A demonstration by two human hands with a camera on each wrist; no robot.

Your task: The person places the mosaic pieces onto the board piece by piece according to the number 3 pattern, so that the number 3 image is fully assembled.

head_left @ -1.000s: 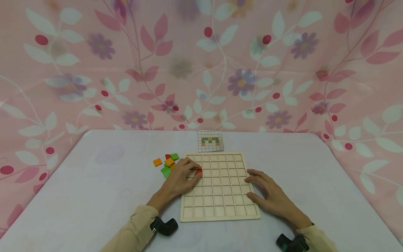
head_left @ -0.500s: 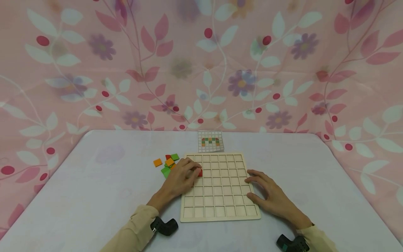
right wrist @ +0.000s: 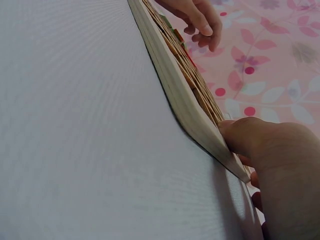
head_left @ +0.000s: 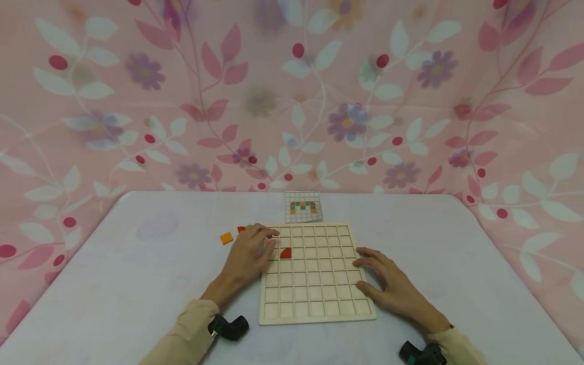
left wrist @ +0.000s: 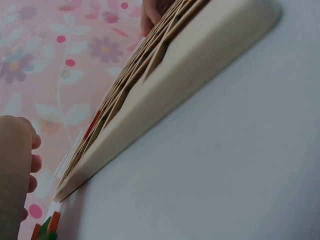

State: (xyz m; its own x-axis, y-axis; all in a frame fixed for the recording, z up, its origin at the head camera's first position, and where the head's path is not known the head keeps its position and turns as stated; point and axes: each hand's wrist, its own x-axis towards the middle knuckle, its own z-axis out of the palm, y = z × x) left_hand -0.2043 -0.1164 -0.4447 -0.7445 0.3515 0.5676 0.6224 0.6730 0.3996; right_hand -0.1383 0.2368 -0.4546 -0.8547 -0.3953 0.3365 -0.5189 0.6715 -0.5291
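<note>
A pale wooden grid board [head_left: 317, 306] lies on the table, and a red quarter-round tile [head_left: 286, 253] sits in one of its cells, toward the upper left. Raised over the board's left edge, my left hand [head_left: 247, 256] has relaxed fingers and nothing between them; the right wrist view shows this hand [right wrist: 197, 22] above the board too. My right hand [head_left: 391, 284] rests with its fingertips and thumb on the right edge of the board. In the right wrist view its thumb [right wrist: 240, 135] touches the rim.
Left of the board lie loose tiles, among them an orange square [head_left: 226, 238] and a red one [head_left: 241, 229], partly hidden behind the left hand. A pattern card [head_left: 303, 215] with a coloured grid lies behind the board. White cloth [head_left: 150, 263] covers the table.
My left hand has let go of the red tile, leaving it in its cell, and has moved left and up toward the loose tiles. The right hand stays on the board's edge.
</note>
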